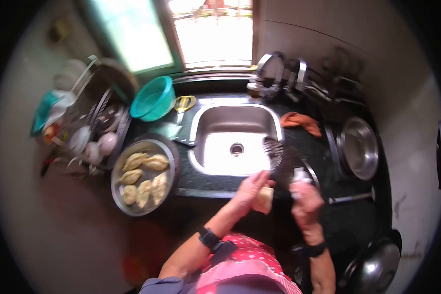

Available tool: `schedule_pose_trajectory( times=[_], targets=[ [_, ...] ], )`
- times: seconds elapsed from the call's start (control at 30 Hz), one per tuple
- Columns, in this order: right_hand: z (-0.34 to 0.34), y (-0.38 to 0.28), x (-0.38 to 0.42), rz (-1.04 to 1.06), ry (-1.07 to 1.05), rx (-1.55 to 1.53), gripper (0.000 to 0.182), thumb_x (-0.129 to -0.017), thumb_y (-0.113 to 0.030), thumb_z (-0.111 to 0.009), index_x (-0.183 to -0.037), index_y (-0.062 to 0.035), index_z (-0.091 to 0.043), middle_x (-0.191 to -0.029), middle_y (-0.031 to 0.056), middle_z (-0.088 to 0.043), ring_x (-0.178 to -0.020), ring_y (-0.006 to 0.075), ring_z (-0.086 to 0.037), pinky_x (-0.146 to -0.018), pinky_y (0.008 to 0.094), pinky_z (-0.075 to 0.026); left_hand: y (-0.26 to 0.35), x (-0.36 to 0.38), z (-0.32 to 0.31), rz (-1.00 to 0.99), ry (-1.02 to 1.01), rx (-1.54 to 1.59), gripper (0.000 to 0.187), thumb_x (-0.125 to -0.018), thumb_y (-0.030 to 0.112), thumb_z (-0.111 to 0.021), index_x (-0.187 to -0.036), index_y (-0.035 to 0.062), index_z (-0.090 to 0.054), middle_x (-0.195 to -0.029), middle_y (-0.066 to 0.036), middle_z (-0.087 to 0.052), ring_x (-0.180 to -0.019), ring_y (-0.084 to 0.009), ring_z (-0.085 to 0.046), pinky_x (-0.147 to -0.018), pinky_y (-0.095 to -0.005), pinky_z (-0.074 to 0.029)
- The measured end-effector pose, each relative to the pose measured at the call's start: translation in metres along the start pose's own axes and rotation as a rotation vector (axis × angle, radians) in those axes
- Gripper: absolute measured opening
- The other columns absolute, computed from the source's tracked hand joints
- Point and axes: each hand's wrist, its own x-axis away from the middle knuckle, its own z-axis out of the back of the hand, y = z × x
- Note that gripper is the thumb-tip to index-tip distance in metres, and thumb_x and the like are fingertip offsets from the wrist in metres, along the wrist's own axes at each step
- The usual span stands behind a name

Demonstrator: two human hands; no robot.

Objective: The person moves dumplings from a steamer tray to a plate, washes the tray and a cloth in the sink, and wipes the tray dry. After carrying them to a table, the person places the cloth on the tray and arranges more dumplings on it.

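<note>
My left hand [248,191] is in front of the sink's front right corner, fingers closed around a pale, block-like piece [263,200] whose kind is blurred. Just to its right, my right hand [306,203] is closed, with a small white thing [301,175] showing at its top; motion blur leaves me unable to tell what it is. Beyond the fingers, a dark slotted utensil [273,151] overlaps the right rim of the steel sink [215,169]. A dark round pan [314,172] with a shiny edge lies behind my right hand.
A steel pan [113,182] on the left holds several folded dumplings [144,191]. Behind it are a green basin [153,98], yellow-handled scissors [183,104] and a crowded dish rack [100,110]. An orange cloth [301,122] and a steel bowl [359,147] are on the right counter.
</note>
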Motion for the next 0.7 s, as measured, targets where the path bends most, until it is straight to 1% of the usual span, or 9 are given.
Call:
schedule_pose_trajectory(
  times=[0.1, 0.13, 0.2, 0.33, 0.4, 0.57, 0.6, 0.63, 0.7],
  targets=[
    [-0.030, -0.016, 0.027, 0.093, -0.159, -0.048, 0.036, -0.068, 0.002, -0.063, -0.103, -0.0024, -0.066, -0.101, 0.0151, -0.066, -0.095, 0.0301, -0.065, -0.084, 0.0417, -0.052, -0.009, -0.003, 0.020, 0.053, -0.059, -0.100, 0.034, -0.092, 0.023, -0.062, -0.114, -0.0009, -0.057, -0.096, -0.011, -0.067, -0.074, -0.0159, -0.066, -0.063, -0.0304, -0.054],
    [-0.036, -0.017, 0.034, 0.051, -0.227, -0.137, 0.041, -0.068, 0.002, -0.064, -0.108, -0.0028, -0.064, -0.109, 0.0158, -0.064, -0.103, 0.0301, -0.062, -0.090, 0.0418, -0.049, -0.026, -0.008, 0.034, 0.045, -0.020, -0.095, 0.030, -0.091, 0.016, -0.062, -0.115, -0.0009, -0.057, -0.101, -0.012, -0.067, -0.081, -0.0176, -0.067, -0.069, -0.0319, -0.056],
    [-0.037, -0.020, 0.040, -0.086, -0.455, -0.370, 0.047, -0.084, -0.008, -0.061, -0.129, -0.0052, -0.052, -0.135, 0.0165, -0.049, -0.130, 0.0316, -0.043, -0.108, 0.0478, -0.033, -0.022, 0.000, 0.044, 0.187, -0.020, -0.064, 0.028, -0.089, 0.009, -0.061, -0.115, -0.0013, -0.058, -0.099, -0.011, -0.067, -0.082, -0.0201, -0.068, -0.073, -0.0339, -0.056],
    [-0.047, -0.002, 0.050, -0.165, -0.637, -0.280, 0.046, -0.096, -0.021, -0.047, -0.139, -0.0057, -0.043, -0.149, 0.0142, -0.034, -0.142, 0.0301, -0.026, -0.112, 0.0565, -0.019, -0.022, 0.002, 0.056, 0.353, -0.157, -0.145, 0.029, -0.089, 0.006, -0.060, -0.116, -0.0042, -0.056, -0.092, -0.012, -0.067, -0.071, -0.0210, -0.067, -0.059, -0.0354, -0.057],
    [-0.057, 0.022, 0.053, -0.151, -0.581, -0.167, 0.045, -0.097, -0.019, -0.043, -0.139, -0.0024, -0.042, -0.148, 0.0175, -0.035, -0.140, 0.0341, -0.027, -0.111, 0.0561, -0.021, -0.017, 0.004, 0.055, 0.370, -0.200, -0.136, 0.032, -0.088, 0.004, -0.061, -0.117, -0.0043, -0.054, -0.091, -0.012, -0.066, -0.068, -0.0207, -0.066, -0.057, -0.0348, -0.056],
    [-0.108, 0.084, 0.043, -0.515, -0.198, -0.042, 0.037, -0.091, -0.007, -0.042, -0.124, 0.0098, -0.048, -0.130, 0.0270, -0.048, -0.126, 0.0392, -0.043, -0.106, 0.0419, -0.036, -0.014, 0.004, 0.053, 0.411, -0.250, -0.019, 0.043, -0.081, -0.007, -0.062, -0.122, -0.0035, -0.049, -0.098, -0.014, -0.064, -0.065, -0.0243, -0.065, -0.055, -0.0353, -0.055],
    [-0.100, 0.056, 0.014, -0.652, -0.175, -0.476, 0.032, -0.090, -0.007, -0.045, -0.116, 0.0103, -0.051, -0.121, 0.0261, -0.052, -0.117, 0.0396, -0.048, -0.103, 0.0443, -0.037, -0.012, 0.001, 0.054, 0.411, -0.252, -0.018, 0.043, -0.081, -0.007, -0.062, -0.122, -0.0035, -0.049, -0.098, -0.014, -0.064, -0.065, -0.0243, -0.065, -0.055, -0.0353, -0.055],
    [-0.106, 0.037, 0.009, -0.556, -0.202, -0.451, 0.030, -0.088, -0.008, -0.048, -0.112, 0.0090, -0.052, -0.116, 0.0262, -0.053, -0.109, 0.0395, -0.050, -0.103, 0.0459, -0.036, -0.011, -0.002, 0.053, 0.432, -0.264, -0.012, 0.048, -0.081, -0.007, -0.062, -0.126, -0.0018, -0.046, -0.101, -0.015, -0.063, -0.068, -0.0252, -0.066, -0.058, -0.0356, -0.056],
    [-0.098, -0.007, 0.007, 0.037, -0.397, -0.293, 0.043, -0.089, -0.012, -0.048, -0.128, 0.0061, -0.047, -0.131, 0.0242, -0.048, -0.127, 0.0385, -0.043, -0.109, 0.0492, -0.028, -0.008, -0.002, 0.054, 0.444, -0.225, 0.038, 0.064, -0.081, -0.006, -0.062, -0.139, 0.0037, -0.035, -0.109, -0.018, -0.061, -0.073, -0.0280, -0.067, -0.065, -0.0370, -0.059]
  ],
)
